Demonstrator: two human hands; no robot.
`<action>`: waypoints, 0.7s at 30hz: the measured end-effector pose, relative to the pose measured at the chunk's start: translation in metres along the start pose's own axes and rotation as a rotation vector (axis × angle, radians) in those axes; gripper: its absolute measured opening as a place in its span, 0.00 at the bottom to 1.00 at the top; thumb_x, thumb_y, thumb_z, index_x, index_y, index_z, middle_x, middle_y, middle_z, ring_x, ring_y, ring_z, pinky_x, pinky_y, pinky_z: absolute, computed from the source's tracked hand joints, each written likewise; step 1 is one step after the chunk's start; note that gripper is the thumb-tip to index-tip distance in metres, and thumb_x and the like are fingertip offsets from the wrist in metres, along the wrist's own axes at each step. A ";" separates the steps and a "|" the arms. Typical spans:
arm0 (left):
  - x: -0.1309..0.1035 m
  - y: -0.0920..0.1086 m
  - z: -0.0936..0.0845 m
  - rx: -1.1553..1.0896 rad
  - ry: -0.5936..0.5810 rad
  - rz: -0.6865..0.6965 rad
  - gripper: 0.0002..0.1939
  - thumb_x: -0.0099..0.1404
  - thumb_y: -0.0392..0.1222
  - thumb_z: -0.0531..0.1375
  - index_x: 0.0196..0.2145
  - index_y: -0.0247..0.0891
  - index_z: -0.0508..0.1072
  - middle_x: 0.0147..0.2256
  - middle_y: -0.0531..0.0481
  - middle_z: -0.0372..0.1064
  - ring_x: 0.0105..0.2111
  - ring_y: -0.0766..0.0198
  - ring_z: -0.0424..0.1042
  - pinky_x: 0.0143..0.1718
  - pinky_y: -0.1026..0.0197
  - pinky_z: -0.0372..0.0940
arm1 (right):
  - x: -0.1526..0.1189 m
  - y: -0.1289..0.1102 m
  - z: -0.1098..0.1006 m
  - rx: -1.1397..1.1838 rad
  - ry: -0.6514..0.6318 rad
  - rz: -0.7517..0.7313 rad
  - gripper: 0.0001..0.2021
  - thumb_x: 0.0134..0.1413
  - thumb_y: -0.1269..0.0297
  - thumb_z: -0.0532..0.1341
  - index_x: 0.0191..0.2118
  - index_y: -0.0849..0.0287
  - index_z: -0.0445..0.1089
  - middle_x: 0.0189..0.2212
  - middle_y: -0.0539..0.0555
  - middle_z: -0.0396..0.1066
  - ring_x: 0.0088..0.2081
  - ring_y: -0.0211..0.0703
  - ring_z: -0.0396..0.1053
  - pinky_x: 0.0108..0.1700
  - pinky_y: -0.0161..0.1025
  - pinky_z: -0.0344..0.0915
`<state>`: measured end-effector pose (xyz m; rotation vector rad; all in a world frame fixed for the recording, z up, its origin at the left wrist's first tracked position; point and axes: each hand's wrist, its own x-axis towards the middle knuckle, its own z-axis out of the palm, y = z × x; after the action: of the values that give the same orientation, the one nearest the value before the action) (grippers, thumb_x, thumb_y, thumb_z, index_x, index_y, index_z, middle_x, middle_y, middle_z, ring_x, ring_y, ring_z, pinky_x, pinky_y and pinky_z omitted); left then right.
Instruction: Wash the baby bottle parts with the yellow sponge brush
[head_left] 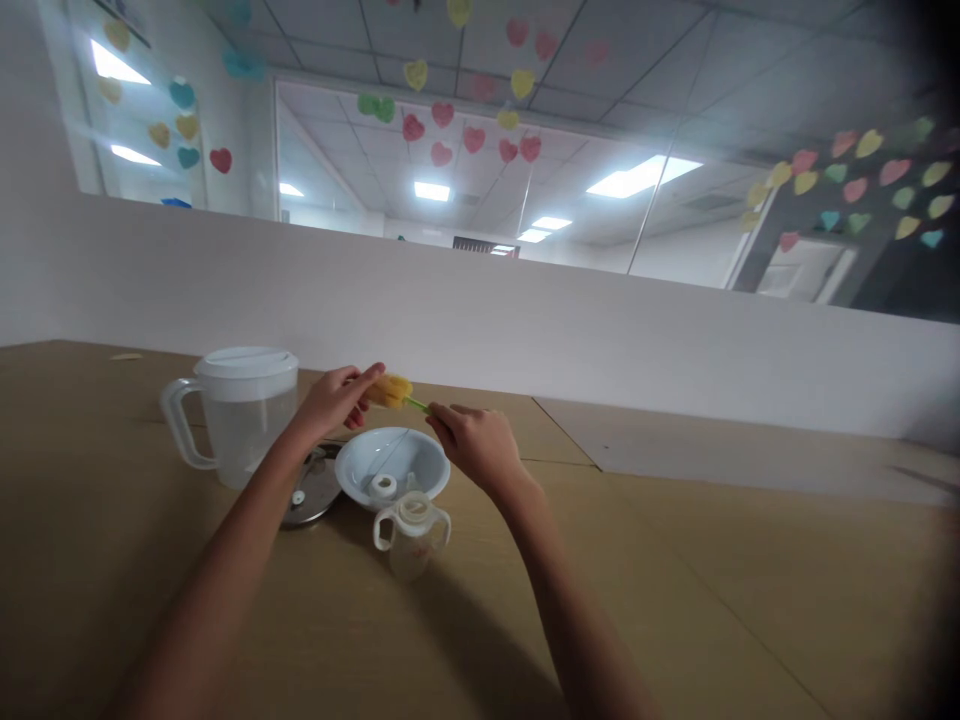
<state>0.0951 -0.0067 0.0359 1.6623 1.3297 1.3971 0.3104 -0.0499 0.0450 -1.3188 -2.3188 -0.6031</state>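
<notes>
Above the white bowl (352, 468), a bottle brush (391, 391) with a yellow head and a thin green stem is stretched between my hands. My left hand (341, 398) pinches the far end of the yellow head. The green stem is gripped in my right hand (480, 440), which hides the rest of it. Inside the bowl lie a white ring-shaped cap (382, 487) and a clear teat-like piece (412, 482). In front of it a two-handled baby bottle (411, 550) stands upright, its top uncovered.
A lidded plastic jug (251, 425) of water stands left of the bowl. Between them a round metal lid (315, 495) lies on the wooden table (675, 590), partly behind my left arm. A white wall (480, 320) with windows above it bounds the table's far side.
</notes>
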 end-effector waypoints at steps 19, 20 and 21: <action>0.012 -0.045 -0.028 1.097 -0.124 -0.130 0.25 0.47 0.34 0.63 0.46 0.41 0.72 0.47 0.43 0.71 0.47 0.54 0.70 0.43 0.61 0.63 | 0.002 0.002 -0.001 0.138 0.027 0.202 0.15 0.64 0.60 0.50 0.40 0.58 0.72 0.27 0.54 0.74 0.26 0.40 0.68 0.26 0.35 0.47; 0.014 -0.053 -0.027 1.124 -0.173 -0.202 0.24 0.46 0.34 0.63 0.43 0.42 0.73 0.45 0.44 0.73 0.45 0.54 0.71 0.41 0.61 0.64 | 0.002 0.003 0.000 0.137 0.025 0.207 0.15 0.64 0.60 0.50 0.40 0.58 0.72 0.27 0.54 0.74 0.26 0.40 0.68 0.26 0.35 0.46; 0.016 -0.060 -0.025 1.140 -0.206 -0.247 0.22 0.44 0.33 0.64 0.40 0.43 0.75 0.43 0.44 0.74 0.44 0.53 0.72 0.39 0.61 0.64 | 0.002 0.003 0.000 0.137 0.023 0.211 0.15 0.64 0.59 0.50 0.40 0.58 0.72 0.27 0.54 0.74 0.26 0.40 0.68 0.25 0.35 0.46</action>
<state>0.0514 0.0236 -0.0048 2.0766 2.2996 0.2238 0.3123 -0.0466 0.0466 -1.4571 -2.1250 -0.3826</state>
